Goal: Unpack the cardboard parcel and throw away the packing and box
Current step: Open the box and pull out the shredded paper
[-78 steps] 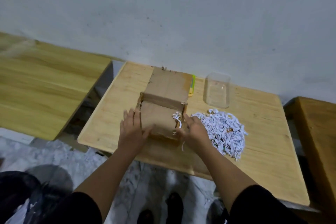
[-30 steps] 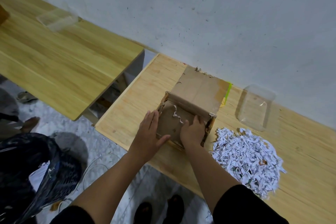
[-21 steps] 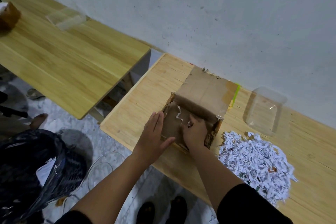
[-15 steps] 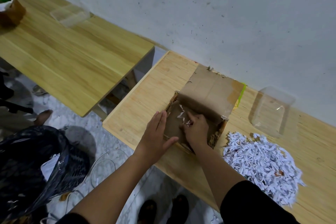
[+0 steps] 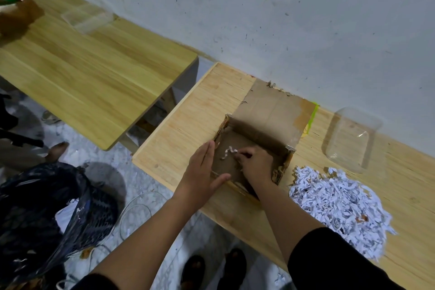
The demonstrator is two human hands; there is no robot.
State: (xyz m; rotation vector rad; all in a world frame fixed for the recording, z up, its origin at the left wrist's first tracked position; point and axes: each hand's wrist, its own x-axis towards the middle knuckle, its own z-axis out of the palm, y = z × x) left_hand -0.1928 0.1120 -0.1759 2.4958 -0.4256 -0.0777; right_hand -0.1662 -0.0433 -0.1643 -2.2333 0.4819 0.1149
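Observation:
An open brown cardboard box [image 5: 256, 129] sits on the wooden table [image 5: 188, 125], its lid flap folded back toward the wall. My left hand [image 5: 202, 172] lies flat against the box's left side, thumb along the near edge. My right hand [image 5: 255, 163] is inside the box, fingers pinched on a white paper shred [image 5: 227, 152] on the box floor. A large heap of white shredded paper [image 5: 336, 205] lies on the table just right of the box.
A clear plastic container [image 5: 350, 140] stands right of the box by the wall. A green-yellow object [image 5: 312, 115] peeks from behind the lid. A dark plastic bag [image 5: 40, 219] sits on the floor at left. A second table [image 5: 89, 68] holds a clear lid [image 5: 88, 17].
My right hand has gone from the box's right edge to inside the box and pinched a loose shred. The view has swung left, showing the bag and left table.

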